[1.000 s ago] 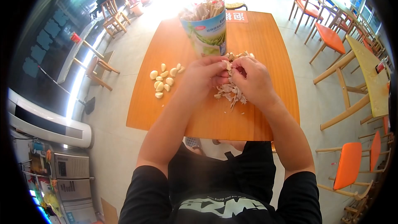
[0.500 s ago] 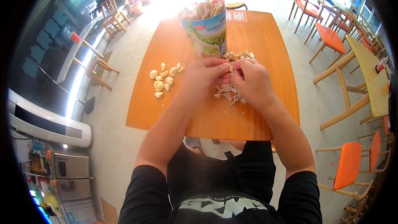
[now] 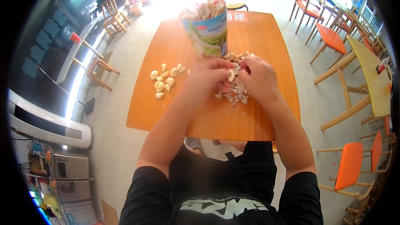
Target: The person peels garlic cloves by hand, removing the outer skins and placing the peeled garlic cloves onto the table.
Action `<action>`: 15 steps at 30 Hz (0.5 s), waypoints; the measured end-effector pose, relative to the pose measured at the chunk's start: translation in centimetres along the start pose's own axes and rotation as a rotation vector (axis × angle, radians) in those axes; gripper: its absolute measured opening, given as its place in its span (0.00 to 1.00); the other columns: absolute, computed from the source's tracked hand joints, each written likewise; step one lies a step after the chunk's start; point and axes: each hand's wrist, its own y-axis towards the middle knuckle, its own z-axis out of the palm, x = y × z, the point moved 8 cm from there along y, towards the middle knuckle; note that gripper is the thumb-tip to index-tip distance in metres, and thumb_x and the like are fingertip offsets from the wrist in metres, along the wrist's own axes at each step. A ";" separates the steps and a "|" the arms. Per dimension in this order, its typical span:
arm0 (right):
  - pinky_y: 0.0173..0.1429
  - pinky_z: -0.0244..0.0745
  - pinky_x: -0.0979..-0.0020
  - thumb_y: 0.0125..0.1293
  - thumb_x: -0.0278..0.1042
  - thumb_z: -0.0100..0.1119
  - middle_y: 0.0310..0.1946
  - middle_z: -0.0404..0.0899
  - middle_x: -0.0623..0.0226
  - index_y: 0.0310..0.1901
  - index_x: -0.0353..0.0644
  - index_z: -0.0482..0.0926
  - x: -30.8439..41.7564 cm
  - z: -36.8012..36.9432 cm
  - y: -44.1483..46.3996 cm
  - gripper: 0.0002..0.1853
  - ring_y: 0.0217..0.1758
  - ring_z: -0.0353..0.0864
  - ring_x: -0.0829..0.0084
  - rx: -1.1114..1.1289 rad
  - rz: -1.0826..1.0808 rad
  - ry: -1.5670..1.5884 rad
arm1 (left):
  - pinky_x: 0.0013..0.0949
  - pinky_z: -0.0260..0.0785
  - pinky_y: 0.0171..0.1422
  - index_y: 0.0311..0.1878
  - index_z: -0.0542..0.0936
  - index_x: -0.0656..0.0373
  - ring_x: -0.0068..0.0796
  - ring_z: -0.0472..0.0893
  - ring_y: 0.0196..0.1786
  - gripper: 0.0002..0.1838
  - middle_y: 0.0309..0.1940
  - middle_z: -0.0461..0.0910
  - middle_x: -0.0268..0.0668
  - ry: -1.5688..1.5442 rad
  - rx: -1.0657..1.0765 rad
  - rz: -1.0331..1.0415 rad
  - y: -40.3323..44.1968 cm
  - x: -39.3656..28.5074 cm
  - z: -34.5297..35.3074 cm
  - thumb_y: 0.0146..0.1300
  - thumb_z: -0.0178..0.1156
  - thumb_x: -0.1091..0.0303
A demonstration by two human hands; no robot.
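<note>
My left hand (image 3: 208, 75) pinches a pale garlic clove (image 3: 231, 75) between thumb and fingers, above the table. Close on its right, my right hand (image 3: 259, 77) has its thumb and forefinger pressed together; what lies between them is too small to make out. Under and in front of the hands is a heap of papery garlic skins (image 3: 238, 93). Unpeeled garlic cloves (image 3: 239, 56) are piled just beyond the hands, partly hidden by them. To the left, several peeled garlic cloves (image 3: 160, 86) lie spread on the wood.
A blue-and-green tub (image 3: 207, 35) full of paper-wrapped sticks stands at the back of the wooden table (image 3: 166, 112). Behind it lies a red-and-white sign (image 3: 238, 16). Orange-seated chairs (image 3: 349, 166) and a yellowish table (image 3: 371, 75) are on the right.
My hands have drawn slightly apart, the right moving a little to the right. The garlic clove in my left fingers now shows more plainly, and more of the skin heap is visible.
</note>
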 end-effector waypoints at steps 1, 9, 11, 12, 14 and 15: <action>0.45 0.76 0.54 0.59 0.30 0.58 0.32 0.81 0.54 0.31 0.37 0.79 -0.1 0.2 0.0 0.05 0.38 0.81 0.51 0.016 0.000 -0.060 | 0.28 0.80 0.36 0.53 0.81 0.67 0.24 0.83 0.30 0.13 0.36 0.84 0.39 -0.020 0.010 0.005 0.0 0.0 0.0 0.66 0.60 0.75; 0.49 0.77 0.53 0.63 0.33 0.56 0.36 0.82 0.54 0.34 0.37 0.81 0.3 0.8 -0.3 0.08 0.43 0.82 0.51 0.151 0.026 -0.078 | 0.29 0.81 0.38 0.55 0.79 0.66 0.27 0.84 0.32 0.13 0.38 0.85 0.42 -0.272 -0.006 0.022 -0.1 -0.5 -0.1 0.69 0.59 0.77; 0.49 0.77 0.53 0.64 0.33 0.56 0.36 0.82 0.53 0.34 0.37 0.81 0.4 0.9 -0.3 0.09 0.43 0.82 0.51 0.156 0.006 -0.073 | 0.29 0.81 0.38 0.55 0.79 0.66 0.28 0.84 0.33 0.12 0.38 0.86 0.42 -0.300 -0.044 0.011 0.1 -0.3 -0.4 0.70 0.59 0.77; 0.49 0.77 0.53 0.64 0.33 0.55 0.36 0.82 0.53 0.34 0.38 0.81 0.5 0.9 -0.4 0.08 0.43 0.82 0.51 0.142 -0.011 -0.046 | 0.30 0.81 0.38 0.55 0.79 0.66 0.28 0.85 0.33 0.12 0.39 0.86 0.42 -0.304 -0.022 0.017 0.3 -0.2 -0.6 0.71 0.59 0.76; 0.49 0.77 0.53 0.65 0.33 0.55 0.36 0.82 0.54 0.34 0.38 0.81 0.8 0.7 -0.3 0.08 0.44 0.82 0.51 0.127 -0.028 -0.018 | 0.30 0.81 0.38 0.55 0.79 0.66 0.29 0.85 0.34 0.11 0.39 0.86 0.43 -0.308 0.000 0.022 0.4 0.0 -0.7 0.71 0.59 0.76; 0.48 0.77 0.53 0.65 0.33 0.55 0.35 0.82 0.54 0.34 0.38 0.81 1.1 0.6 -0.3 0.09 0.43 0.82 0.51 0.150 -0.020 -0.008 | 0.30 0.81 0.38 0.55 0.79 0.66 0.29 0.85 0.34 0.11 0.39 0.86 0.43 -0.307 0.008 0.024 0.5 0.0 -0.7 0.71 0.59 0.76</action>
